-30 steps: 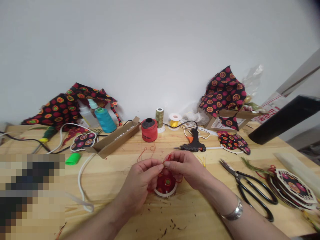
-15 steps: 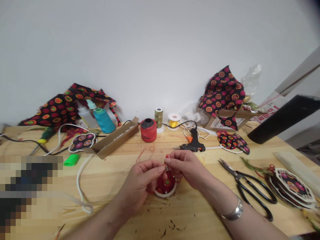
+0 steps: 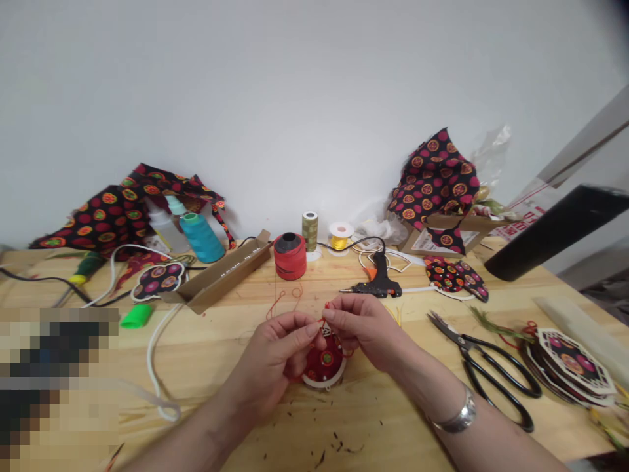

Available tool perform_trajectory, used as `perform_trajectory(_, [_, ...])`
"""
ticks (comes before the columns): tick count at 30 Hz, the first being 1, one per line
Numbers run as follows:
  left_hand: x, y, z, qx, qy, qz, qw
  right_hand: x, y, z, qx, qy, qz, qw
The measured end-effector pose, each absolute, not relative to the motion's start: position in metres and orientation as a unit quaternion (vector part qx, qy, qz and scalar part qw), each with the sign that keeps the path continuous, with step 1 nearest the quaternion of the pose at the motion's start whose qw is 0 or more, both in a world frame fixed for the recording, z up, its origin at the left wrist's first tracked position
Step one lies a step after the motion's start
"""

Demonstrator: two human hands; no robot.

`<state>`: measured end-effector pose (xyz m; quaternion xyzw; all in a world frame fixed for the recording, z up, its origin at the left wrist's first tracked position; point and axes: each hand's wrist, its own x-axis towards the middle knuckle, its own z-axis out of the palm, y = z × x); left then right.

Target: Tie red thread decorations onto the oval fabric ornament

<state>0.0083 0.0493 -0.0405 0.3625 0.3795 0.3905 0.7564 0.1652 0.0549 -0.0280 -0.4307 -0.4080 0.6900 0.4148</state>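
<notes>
Two hands are pinched together on a bit of red cord (image 3: 327, 305), the right hand (image 3: 361, 324) with thumb and forefinger closed near its top end, the left hand (image 3: 282, 351) with fingertips closed just below, though the exact bit the left one has is mostly hidden by its own fingers. Right under that is the round patterned ornament (image 3: 325, 362) with its pale rim, sitting below the fingertips and partly covered by both hands; can't really tell if it's flat on the wood or slightly lifted. For cord this thin, fingertips close together and a light, even pull seem the way to go, since yanking could strain the pale fretwork at the ornament's top. Worth minding the thin red thread (image 3: 282, 301) looping on the table (image 3: 373, 439) beyond the left hand, as it could snag. Further out, the black-handled scissors (image 3: 491, 373) lie off to the right, glue gun (image 3: 378, 282) past the right hand, red spool (image 3: 289, 257) standing behind the thread, so the work spot's got decent elbow room.
</notes>
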Motion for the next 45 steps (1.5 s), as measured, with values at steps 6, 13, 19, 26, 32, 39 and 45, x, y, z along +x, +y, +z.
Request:
perform_trajectory(6, [0.0083, 0.0508, -0.0412, 0.354, 0.368, 0.379, 0.772, 0.1658, 0.0548, -0.0284, -0.432, -0.402, 0.69, 0.418])
perform_trajectory(13, [0.0065, 0.0495, -0.0408, 0.367, 0.365, 0.368, 0.773, 0.1649, 0.0539, -0.0261, -0.428, -0.406, 0.694, 0.413])
perform_trajectory(19, [0.006, 0.0501, -0.0399, 0.364, 0.366, 0.364, 0.775, 0.1659, 0.0552, -0.0283, -0.437, -0.407, 0.685, 0.418])
perform_trajectory(26, [0.0057, 0.052, -0.0441, 0.359, 0.361, 0.361, 0.781, 0.1659, 0.0554, -0.0309, -0.442, -0.412, 0.68, 0.417])
perform_trajectory(32, [0.0049, 0.0516, -0.0412, 0.323, 0.344, 0.364, 0.803, 0.165, 0.0546, -0.0303, -0.43, -0.424, 0.678, 0.419])
perform_trajectory(39, [0.0062, 0.0516, -0.041, 0.318, 0.354, 0.375, 0.796, 0.1652, 0.0552, -0.0303, -0.433, -0.422, 0.677, 0.42])
perform_trajectory(45, [0.0072, 0.0497, -0.0418, 0.316, 0.354, 0.374, 0.797, 0.1661, 0.0558, -0.0324, -0.438, -0.415, 0.679, 0.42])
